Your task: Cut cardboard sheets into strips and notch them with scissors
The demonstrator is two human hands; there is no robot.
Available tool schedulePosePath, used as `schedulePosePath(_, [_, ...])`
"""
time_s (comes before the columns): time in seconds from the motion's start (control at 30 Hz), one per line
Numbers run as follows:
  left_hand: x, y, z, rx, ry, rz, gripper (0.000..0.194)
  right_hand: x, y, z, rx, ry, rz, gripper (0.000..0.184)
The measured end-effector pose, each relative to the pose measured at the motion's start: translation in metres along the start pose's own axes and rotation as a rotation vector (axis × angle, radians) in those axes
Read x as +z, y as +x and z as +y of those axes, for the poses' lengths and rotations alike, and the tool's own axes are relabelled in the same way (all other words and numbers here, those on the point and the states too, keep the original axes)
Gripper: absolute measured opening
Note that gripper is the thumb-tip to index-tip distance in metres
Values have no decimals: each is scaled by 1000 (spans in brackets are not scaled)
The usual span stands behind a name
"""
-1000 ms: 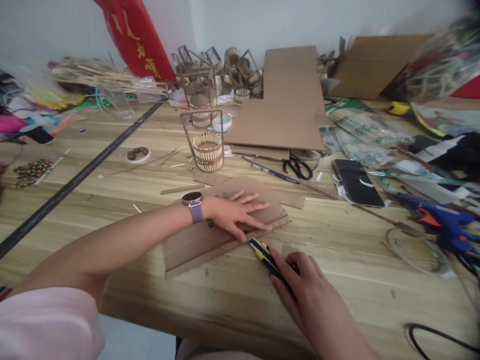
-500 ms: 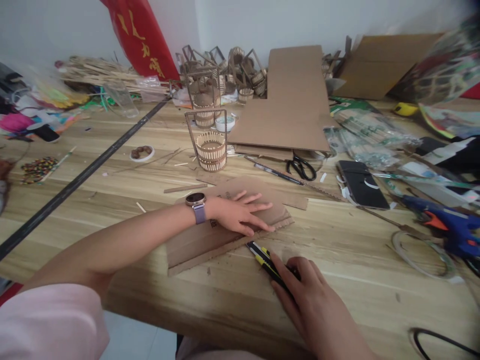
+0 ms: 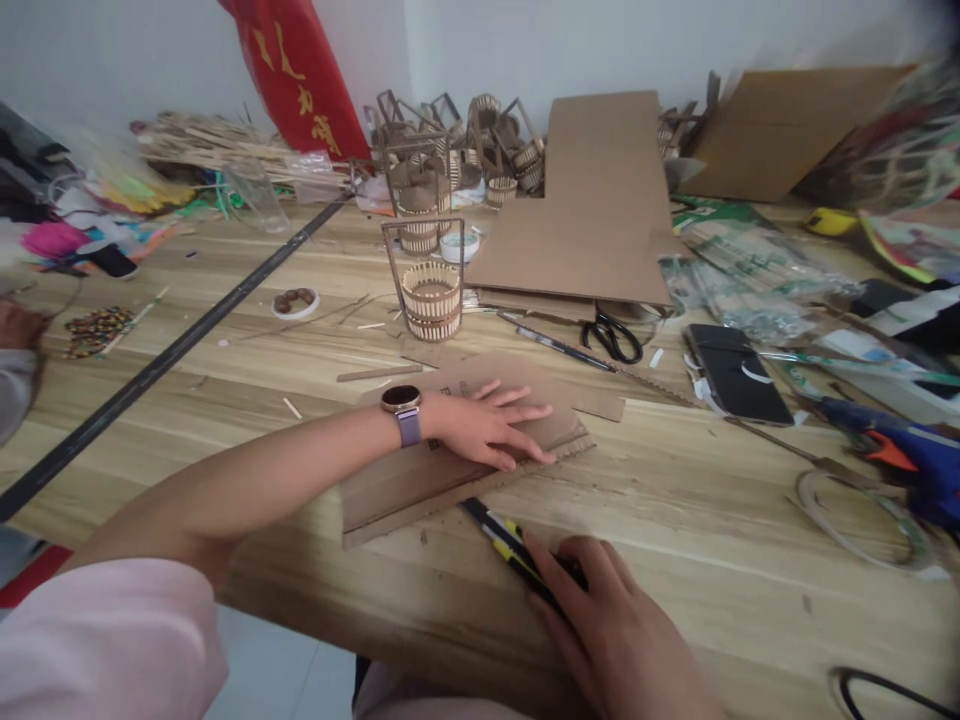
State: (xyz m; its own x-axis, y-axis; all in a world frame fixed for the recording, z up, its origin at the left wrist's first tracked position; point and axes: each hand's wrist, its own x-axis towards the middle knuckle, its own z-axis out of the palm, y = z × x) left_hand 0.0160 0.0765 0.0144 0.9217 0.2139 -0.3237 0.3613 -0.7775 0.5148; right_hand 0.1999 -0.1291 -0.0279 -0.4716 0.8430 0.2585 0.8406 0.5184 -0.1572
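A pale wall (image 3: 487, 40) stands behind a wooden table (image 3: 720, 510), where a brown cardboard piece (image 3: 397, 482) lies flat. The left hand (image 3: 491, 427) rests palm down on that cardboard, fingers spread, gripping nothing. The right hand (image 3: 600, 620), closed around a utility knife (image 3: 510, 548), is on the near side of the cardboard, which thus lies ahead of it and to its left. The knife slants forward and left, its front end just beside the cardboard's near edge; whether they touch I cannot tell. That long edge runs from near left to far right, across the knife's line. Beyond the cardboard stands a slatted basket (image 3: 433, 300); to the cardboard's right lie a phone (image 3: 739, 375) and a blue glue gun (image 3: 919, 465). Dark print on the cardboard is partly covered by the left hand and unreadable. Far behind the cardboard, a red bag or banner (image 3: 300, 75) bears gold Chinese characters, one apparently 力. Clear packets (image 3: 757, 280) behind and right of the cardboard carry illegible green print.
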Motion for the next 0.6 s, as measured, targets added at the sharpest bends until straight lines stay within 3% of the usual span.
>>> schedulePosePath(0.17, [-2, 0, -3, -11, 19, -12, 47, 1, 8, -4, -13, 68, -83, 43])
schedulePosePath(0.3, [-3, -7, 0, -40, -1, 182, 40, -14, 3, 15, -55, 143, -193, 49])
schedulePosePath(0.43, [11, -26, 31, -170, 39, 335, 25, -29, -9, 39, -130, 191, -248, 54])
schedulePosePath(0.53, [32, -43, 59, -357, 194, 306, 26, -33, -9, 50, -148, 227, -244, 59])
schedulePosePath(0.6, [44, -52, 69, -464, 112, 305, 15, -33, -3, 55, -144, 231, -174, 55])
